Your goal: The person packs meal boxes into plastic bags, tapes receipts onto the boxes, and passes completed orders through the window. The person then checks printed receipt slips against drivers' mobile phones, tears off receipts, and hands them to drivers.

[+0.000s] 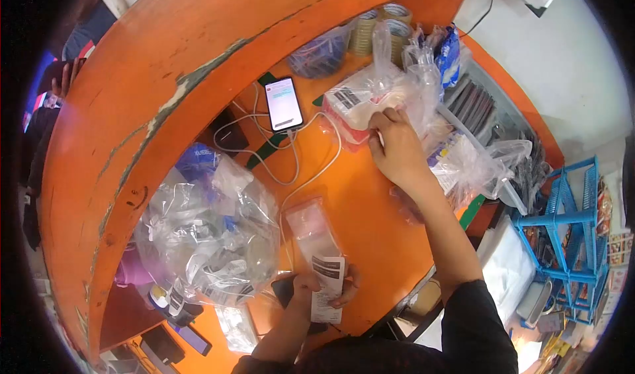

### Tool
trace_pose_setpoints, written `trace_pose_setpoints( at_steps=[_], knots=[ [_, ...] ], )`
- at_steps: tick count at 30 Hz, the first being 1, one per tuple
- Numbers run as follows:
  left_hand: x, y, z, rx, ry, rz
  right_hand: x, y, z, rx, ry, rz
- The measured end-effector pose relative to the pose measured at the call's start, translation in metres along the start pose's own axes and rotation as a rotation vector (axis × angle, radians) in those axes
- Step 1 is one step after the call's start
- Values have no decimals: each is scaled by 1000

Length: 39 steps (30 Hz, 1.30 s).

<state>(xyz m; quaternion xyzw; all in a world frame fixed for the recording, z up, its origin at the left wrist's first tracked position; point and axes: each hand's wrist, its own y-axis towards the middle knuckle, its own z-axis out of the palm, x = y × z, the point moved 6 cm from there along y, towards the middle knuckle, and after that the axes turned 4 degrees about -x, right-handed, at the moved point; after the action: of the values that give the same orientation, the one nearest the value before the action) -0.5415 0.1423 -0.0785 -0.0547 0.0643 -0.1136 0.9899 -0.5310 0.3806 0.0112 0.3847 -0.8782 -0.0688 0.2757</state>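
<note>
Closest to my camera, my left hand (pixel 307 288) is closed on a printed slip (pixel 327 301), thumb in front and fingers curling out from behind its far edge. The paper is smooth and narrow, with a dark block above small print that I can't read from here. Just above it lies a flat, glossy clear pouch (pixel 311 225) with pinkish contents. A dark object (pixel 283 291) shows beside the hand, mostly covered.

To the left bulges a big crinkled transparent bag (pixel 211 241), stuffed with wrapped pieces; glare hides what most of them are. Blue plastic at its top carries lettering I can't make out.

Farther up, a lit phone (pixel 284 106) lies on the orange tabletop (pixel 377 241), a pale cable (pixel 311 175) looping below it; its screen text is too small. My right hand (pixel 397 142) reaches to a clear-wrapped packet (pixel 360 102), thumb and fingers bent close together at the plastic. I cannot tell whether they grip it. A barcode label shows on the packet, with red along its lower edge.

Beyond are glossy tape rolls (pixel 397 33) and a translucent tub (pixel 317 53), its contents blurred. On the right stand a grey crate (pixel 512 139) of dark sleeves and a blue lattice rack (pixel 562 222). At far left, another person's hand (pixel 64 79) is partly cut off by the lens edge.
</note>
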Motion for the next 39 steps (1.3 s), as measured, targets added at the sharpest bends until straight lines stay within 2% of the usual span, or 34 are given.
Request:
trace_pose_setpoints(
  at_steps=[1, 2, 4, 8, 10, 11, 13, 14, 15, 17, 20, 21, 22, 23, 25, 27, 29, 30, 32, 34, 35, 37, 39],
  knots=[
    [1, -1, -1, 7, -12, -2, 8, 6, 0, -56, 49, -86],
    [1, -2, -2, 6, -13, 3, 10, 11, 8, -53, 51, -91],
    [2, -3, -1, 25, -14, -5, 11, 18, 16, -188, -33, -158],
    [-1, -6, 2, 91, -11, -19, 10, 21, 24, -206, -74, -159],
    [-4, -8, -1, -41, -46, -20, 2, 23, 24, -171, -8, -99],
    [-5, -9, -2, -39, -45, -20, -1, 25, 20, -172, -8, -100],
    [-7, -11, -3, 11, -45, 18, -19, 32, 10, -162, -279, 124],
    [-7, -12, -3, 37, -44, 38, -20, 30, -1, -417, -443, 172],
    [-7, -14, -2, 64, -43, 58, -32, 37, 5, -423, -443, 166],
    [-9, -16, 2, 101, -30, 86, -45, 60, 16, -599, -503, -107],
    [-10, -23, 22, 175, 18, 122, -43, 84, 13, -370, -178, 103],
    [-12, -27, 18, -125, 170, 163, -36, 88, 7, -304, -20, 175],
    [-17, -36, 10, -429, 310, 208, -24, 81, -4, -532, -5, 20],
    [-20, -39, 11, -419, 310, 227, -16, 79, -11, -537, -3, -1],
    [-33, -44, 2, -411, 402, 379, 13, 52, -44, -970, -39, -182],
    [-40, -48, -7, -289, 284, 379, 29, 44, -67, -854, -1, -58],
    [-51, -61, 9, -434, 306, 513, 68, 36, -97, -614, -111, -66],
    [-57, -67, 22, -491, 391, 571, 82, 30, -112, -596, -91, -80],
    [-60, -79, 31, -558, 471, 635, 95, 14, -120, -308, -254, -67],
    [-56, -82, 33, -424, 485, 625, 87, -11, -124, -222, -227, -111],
    [-53, -85, 32, -421, 484, 633, 87, -26, -121, -147, -209, -146],
    [-46, -91, 29, -466, 556, 639, 84, -73, -119, -203, -2, -121],
    [-39, -95, 22, -453, 551, 622, 58, -133, -103, -186, 36, 101]
  ],
)
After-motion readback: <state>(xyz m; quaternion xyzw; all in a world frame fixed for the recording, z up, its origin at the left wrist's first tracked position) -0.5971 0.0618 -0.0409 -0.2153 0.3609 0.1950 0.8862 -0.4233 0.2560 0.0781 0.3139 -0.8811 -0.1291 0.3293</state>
